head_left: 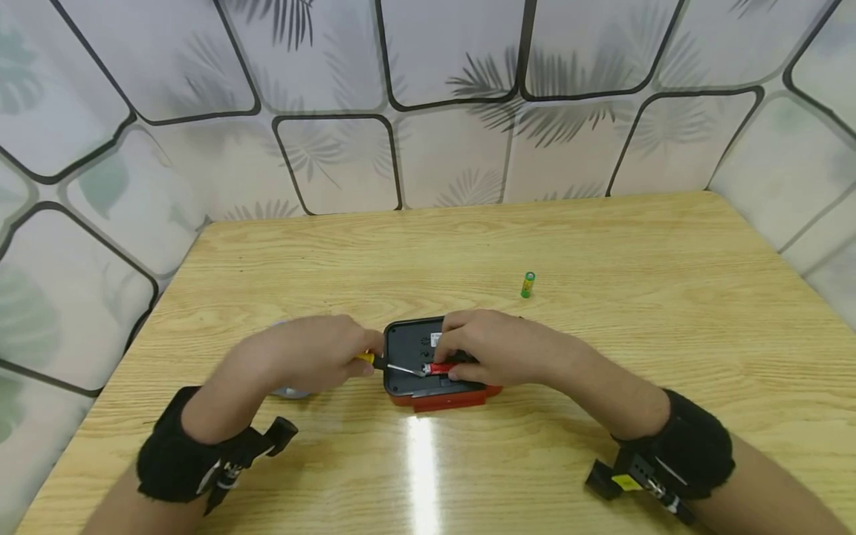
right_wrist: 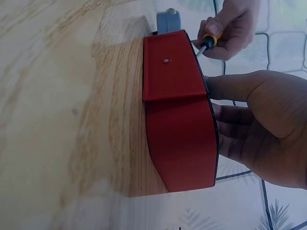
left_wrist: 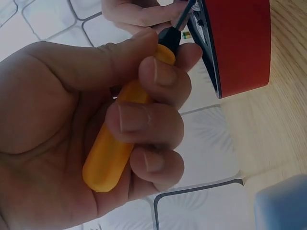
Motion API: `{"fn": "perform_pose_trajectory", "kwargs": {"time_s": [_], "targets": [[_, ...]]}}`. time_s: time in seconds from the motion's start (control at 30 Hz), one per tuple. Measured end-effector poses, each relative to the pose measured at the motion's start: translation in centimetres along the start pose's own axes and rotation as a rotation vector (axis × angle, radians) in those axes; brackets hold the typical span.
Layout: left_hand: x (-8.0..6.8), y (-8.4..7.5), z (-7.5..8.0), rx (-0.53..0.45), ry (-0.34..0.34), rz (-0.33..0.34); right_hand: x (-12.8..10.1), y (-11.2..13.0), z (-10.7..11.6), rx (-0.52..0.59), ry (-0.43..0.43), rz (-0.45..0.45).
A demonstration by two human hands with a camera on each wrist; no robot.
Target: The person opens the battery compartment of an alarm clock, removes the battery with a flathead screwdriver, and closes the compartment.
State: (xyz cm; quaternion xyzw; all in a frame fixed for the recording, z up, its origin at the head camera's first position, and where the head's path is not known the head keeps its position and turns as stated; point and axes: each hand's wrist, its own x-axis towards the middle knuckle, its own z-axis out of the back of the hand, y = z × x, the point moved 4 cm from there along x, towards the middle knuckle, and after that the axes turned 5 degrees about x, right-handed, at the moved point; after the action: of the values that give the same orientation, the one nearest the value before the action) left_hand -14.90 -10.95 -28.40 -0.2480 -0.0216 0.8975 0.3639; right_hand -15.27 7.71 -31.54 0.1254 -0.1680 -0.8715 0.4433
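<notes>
A red box-like device (head_left: 449, 401) lies on the table with its black back (head_left: 404, 345) facing up. My left hand (head_left: 314, 353) grips a screwdriver by its yellow handle (left_wrist: 112, 151), fingers curled round it. The screwdriver's metal shaft (head_left: 404, 369) reaches over the black back to the end of a red battery (head_left: 439, 368) there. My right hand (head_left: 498, 349) lies over the device, thumb and fingers at either side of that battery, pinching it. In the right wrist view the fingertips are partly hidden behind the device's edge.
A green battery (head_left: 528, 284) stands or lies farther back on the wooden table (head_left: 669, 297); which, I cannot tell. A blue-grey object (right_wrist: 169, 21) sits left of the device, mostly hidden under my left hand in the head view. Patterned wall covering (head_left: 448, 156) borders the table.
</notes>
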Motion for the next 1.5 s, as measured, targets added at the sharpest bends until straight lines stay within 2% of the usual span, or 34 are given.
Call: {"fn": "perform_pose_trajectory", "kwargs": {"time_s": [0.2, 0.73, 1.0, 1.23, 1.5], "targets": [[0.06, -0.07, 0.01, -0.008, -0.014, -0.046, 0.05, -0.05, -0.06, -0.009, 0.004, 0.000], [-0.03, -0.36, 0.19, -0.005, -0.024, -0.058, 0.06, -0.03, -0.14, -0.023, 0.010, 0.002], [-0.05, -0.27, 0.14, -0.008, -0.020, -0.030, 0.08, -0.14, -0.32, -0.029, -0.014, 0.029], [-0.03, -0.19, 0.14, 0.005, -0.047, -0.041, 0.08, -0.14, -0.34, -0.031, -0.019, 0.033], [-0.09, -0.13, 0.17, 0.008, -0.041, -0.033, 0.01, -0.03, -0.32, -0.025, -0.030, 0.037]]}}
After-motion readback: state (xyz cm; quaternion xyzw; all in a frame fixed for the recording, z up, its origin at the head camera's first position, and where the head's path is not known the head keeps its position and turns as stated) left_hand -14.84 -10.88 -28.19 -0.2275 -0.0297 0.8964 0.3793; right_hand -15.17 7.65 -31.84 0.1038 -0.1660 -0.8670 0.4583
